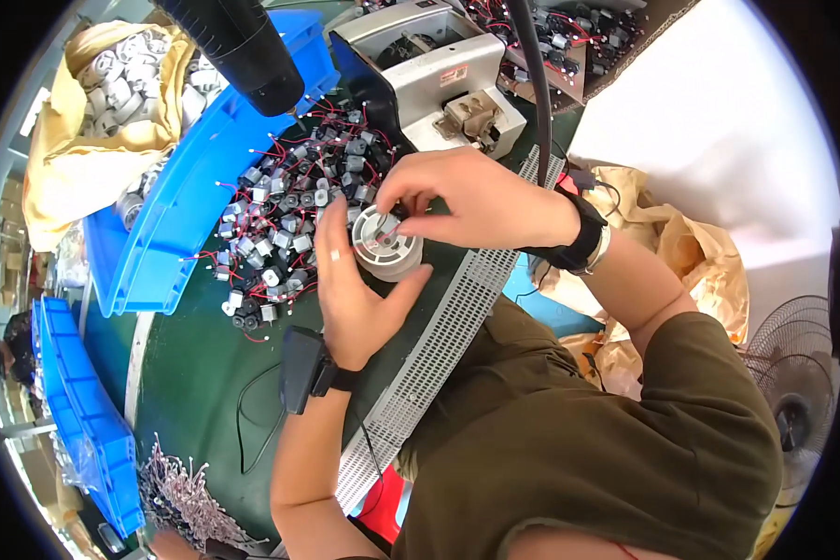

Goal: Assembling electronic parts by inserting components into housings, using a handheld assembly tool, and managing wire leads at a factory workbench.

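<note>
A round white plastic housing (392, 266) with a slotted top stands on the green table. My left hand (353, 308) steadies it, thumb on the near side and fingers along the left. Over its top, my right hand (439, 198) pinches with thumb and forefinger at a small grey piece (386, 225), which looks like a small motor and sits at the housing's opening. The fingers partly hide that piece. Just left of my hands spreads a heap of small motors (289, 219) with red and black wires.
A black electric screwdriver (261, 70) hangs above the heap. A grey metal machine (439, 79) stands behind my hands. Blue bins (173, 219) at left hold white housings in a yellow bag (56, 187). A wire bundle (182, 490) lies at lower left. Perforated metal strip (439, 345) edges the table.
</note>
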Demonstrator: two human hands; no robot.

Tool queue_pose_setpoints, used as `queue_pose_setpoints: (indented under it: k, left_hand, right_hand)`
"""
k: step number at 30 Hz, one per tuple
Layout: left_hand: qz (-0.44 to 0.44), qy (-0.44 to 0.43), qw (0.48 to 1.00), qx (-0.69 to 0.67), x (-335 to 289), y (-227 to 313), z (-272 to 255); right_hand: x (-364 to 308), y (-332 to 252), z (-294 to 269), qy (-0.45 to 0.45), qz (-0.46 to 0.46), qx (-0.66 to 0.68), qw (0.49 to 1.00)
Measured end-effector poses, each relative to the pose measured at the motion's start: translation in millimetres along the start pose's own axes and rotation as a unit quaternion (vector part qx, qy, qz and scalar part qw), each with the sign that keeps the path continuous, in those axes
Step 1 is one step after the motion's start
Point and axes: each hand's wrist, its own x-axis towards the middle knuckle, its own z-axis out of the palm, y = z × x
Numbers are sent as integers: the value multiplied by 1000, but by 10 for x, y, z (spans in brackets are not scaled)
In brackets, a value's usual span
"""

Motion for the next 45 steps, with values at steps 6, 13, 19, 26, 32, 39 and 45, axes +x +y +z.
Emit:
queue_pose_setpoints:
  k: [6, 13, 19, 26, 32, 39, 45]
  left_hand:
    - [-80, -38, 993, -78, 26, -62, -21]
    - [-64, 5, 989, -131, -6, -144, -20]
    - [42, -3, 999, -19, -54, -195, -51]
    - [42, -11, 998, -52, -54, -132, 36]
    - [71, 21, 997, -25, -22, -157, -43]
    - [68, -5, 997, -23, 33, -190, -23]
    - [77, -30, 996, -23, -24, -199, -34]
  right_hand:
    - [207, 15, 68, -87, -33, -98, 991]
    - [362, -93, -46, -14, -181, -142, 973]
    - [1339, -673, 6, 309, -192, 71, 929]
    - [2223, -710, -143, 136, -198, 293, 925]
    - [1384, -827, -622, 61, -249, 384, 887]
    - [430, -433, -813, 288, -170, 262, 905]
    - [249, -91, -890, 327, -126, 222, 910]
